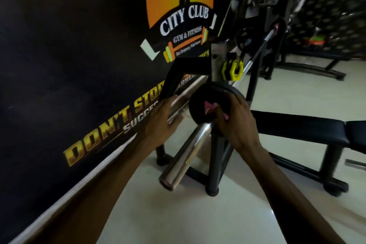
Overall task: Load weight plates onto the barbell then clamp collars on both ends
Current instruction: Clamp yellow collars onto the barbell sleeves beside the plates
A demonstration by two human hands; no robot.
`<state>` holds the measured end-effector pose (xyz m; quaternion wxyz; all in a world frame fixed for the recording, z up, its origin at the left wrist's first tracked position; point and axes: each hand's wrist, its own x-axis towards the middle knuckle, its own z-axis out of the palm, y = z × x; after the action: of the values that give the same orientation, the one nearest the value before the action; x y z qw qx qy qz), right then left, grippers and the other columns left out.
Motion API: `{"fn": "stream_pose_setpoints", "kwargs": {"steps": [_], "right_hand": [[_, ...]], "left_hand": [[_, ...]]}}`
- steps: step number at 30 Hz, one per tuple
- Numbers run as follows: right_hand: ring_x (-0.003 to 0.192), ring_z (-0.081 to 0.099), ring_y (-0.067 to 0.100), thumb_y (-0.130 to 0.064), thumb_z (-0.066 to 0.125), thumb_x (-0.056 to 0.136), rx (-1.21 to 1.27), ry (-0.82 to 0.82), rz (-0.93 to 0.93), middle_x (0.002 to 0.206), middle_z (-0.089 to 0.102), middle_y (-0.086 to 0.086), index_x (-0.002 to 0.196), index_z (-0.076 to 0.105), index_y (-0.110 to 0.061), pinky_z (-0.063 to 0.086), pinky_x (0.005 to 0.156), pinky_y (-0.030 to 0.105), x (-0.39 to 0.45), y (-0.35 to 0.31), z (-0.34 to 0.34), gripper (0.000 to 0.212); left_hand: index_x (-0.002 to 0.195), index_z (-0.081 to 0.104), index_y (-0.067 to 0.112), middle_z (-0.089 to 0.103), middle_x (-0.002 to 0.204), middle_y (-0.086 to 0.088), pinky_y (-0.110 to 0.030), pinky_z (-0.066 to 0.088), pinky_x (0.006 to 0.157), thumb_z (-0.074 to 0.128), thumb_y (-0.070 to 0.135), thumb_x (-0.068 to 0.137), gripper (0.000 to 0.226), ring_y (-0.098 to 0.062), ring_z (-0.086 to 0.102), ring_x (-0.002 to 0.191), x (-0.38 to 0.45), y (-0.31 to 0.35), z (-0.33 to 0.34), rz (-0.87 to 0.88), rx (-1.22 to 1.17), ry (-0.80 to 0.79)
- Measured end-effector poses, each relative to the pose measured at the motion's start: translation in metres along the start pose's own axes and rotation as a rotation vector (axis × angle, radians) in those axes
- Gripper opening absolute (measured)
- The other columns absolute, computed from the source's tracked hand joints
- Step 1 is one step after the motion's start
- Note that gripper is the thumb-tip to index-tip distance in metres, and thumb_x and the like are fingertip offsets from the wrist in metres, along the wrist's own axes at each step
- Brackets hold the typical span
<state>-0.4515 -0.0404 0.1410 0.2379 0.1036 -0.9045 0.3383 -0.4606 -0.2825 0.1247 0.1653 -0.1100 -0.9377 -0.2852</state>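
— Holding the plate [206,95] by its rim, our right hand [235,123] has fingers curled over the edge; our left hand [158,121] lies flat and relaxed beside the bar [184,152].

— The plate is on the sleeve. If we let it tilt it could bind, or pinch our fingers against the pink label.

— The yellow collar [232,70] hangs on the rack [215,55] behind.

— The far plate [244,39] is blurred; we can't tell whether it's clamped.
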Motion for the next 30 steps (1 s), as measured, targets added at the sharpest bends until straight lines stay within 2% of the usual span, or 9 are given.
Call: {"fn": "stream_pose_setpoints", "kwargs": {"steps": [6,9,12,15,17,20,25,27,30], "right_hand": [[0.125,0.057,0.027,-0.044,0.053,0.102,-0.101,0.131,0.175,0.137,0.059,0.007,0.140,0.054,-0.016,0.053,0.098,0.046,0.051,0.031,0.004,0.047],[0.116,0.064,0.027,-0.040,0.058,0.101,-0.109,0.168,0.260,0.126,0.067,0.011,0.128,0.063,-0.008,0.054,0.095,0.040,0.091,0.048,0.002,0.042],[0.106,0.071,0.026,-0.034,0.066,0.098,-0.046,0.123,0.336,0.115,0.075,0.010,0.116,0.072,-0.007,0.056,0.089,0.036,0.131,0.059,0.007,0.033],[0.102,0.072,0.025,-0.036,0.072,0.094,-0.070,0.051,0.394,0.115,0.076,0.009,0.117,0.073,-0.007,0.057,0.090,0.044,0.161,0.068,0.020,0.037],[0.084,0.073,0.018,-0.040,0.077,0.089,-0.060,0.035,0.439,0.097,0.079,0.007,0.112,0.077,-0.012,0.056,0.081,0.034,0.173,0.073,0.028,0.036],[0.046,0.054,0.005,-0.045,0.083,0.081,-0.022,0.072,0.481,0.060,0.067,0.006,0.102,0.079,-0.016,0.041,0.055,0.017,0.178,0.079,0.034,0.036],[0.081,0.070,0.023,-0.041,0.078,0.087,-0.038,0.164,0.426,0.090,0.075,0.009,0.111,0.078,-0.017,0.046,0.066,0.023,0.173,0.079,0.036,0.034],[0.078,0.069,0.020,-0.040,0.076,0.090,-0.072,0.211,0.391,0.095,0.077,0.010,0.112,0.078,-0.017,0.046,0.067,0.022,0.171,0.076,0.031,0.031],[0.072,0.064,0.016,-0.033,0.074,0.093,-0.146,0.322,0.322,0.100,0.078,0.009,0.109,0.079,-0.014,0.043,0.064,0.014,0.164,0.068,0.018,0.026]], "left_hand": [[0.152,0.046,0.018,0.051,0.154,-0.004,-0.043,0.041,0.116,0.056,0.055,0.100,0.065,-0.021,0.045,0.145,0.102,0.009,0.043,0.239,-0.063,-0.029],[0.151,0.047,0.016,0.050,0.155,-0.004,-0.036,0.037,0.118,0.057,0.051,0.100,0.062,-0.022,0.043,0.146,0.137,0.009,0.063,0.285,-0.127,-0.091],[0.139,0.059,0.017,0.060,0.139,-0.002,-0.034,0.041,0.112,0.057,0.050,0.101,0.051,-0.022,0.052,0.135,0.154,0.000,0.076,0.369,-0.192,-0.129],[0.134,0.062,0.023,0.062,0.134,0.005,-0.033,0.045,0.108,0.057,0.061,0.096,0.054,-0.014,0.054,0.129,0.166,-0.013,0.081,0.395,-0.263,-0.147],[0.134,0.062,0.025,0.060,0.135,0.007,-0.029,0.044,0.106,0.056,0.067,0.092,0.059,-0.011,0.051,0.130,0.169,-0.018,0.083,0.391,-0.299,-0.158],[0.135,0.062,0.024,0.060,0.136,0.007,-0.022,0.039,0.103,0.060,0.065,0.092,0.059,-0.009,0.048,0.130,0.169,-0.018,0.085,0.401,-0.341,-0.146],[0.135,0.063,0.022,0.060,0.137,0.005,-0.012,0.034,0.099,0.067,0.058,0.091,0.056,-0.009,0.047,0.130,0.172,-0.017,0.079,0.423,-0.369,-0.183],[0.133,0.063,0.025,0.061,0.134,0.007,-0.008,0.035,0.096,0.069,0.058,0.090,0.055,-0.006,0.050,0.126,0.174,-0.018,0.075,0.410,-0.417,-0.217],[0.130,0.064,0.027,0.070,0.120,0.010,-0.019,0.052,0.096,0.070,0.053,0.092,0.046,0.000,0.062,0.115,0.175,-0.013,0.066,0.306,-0.669,-0.221]]}}
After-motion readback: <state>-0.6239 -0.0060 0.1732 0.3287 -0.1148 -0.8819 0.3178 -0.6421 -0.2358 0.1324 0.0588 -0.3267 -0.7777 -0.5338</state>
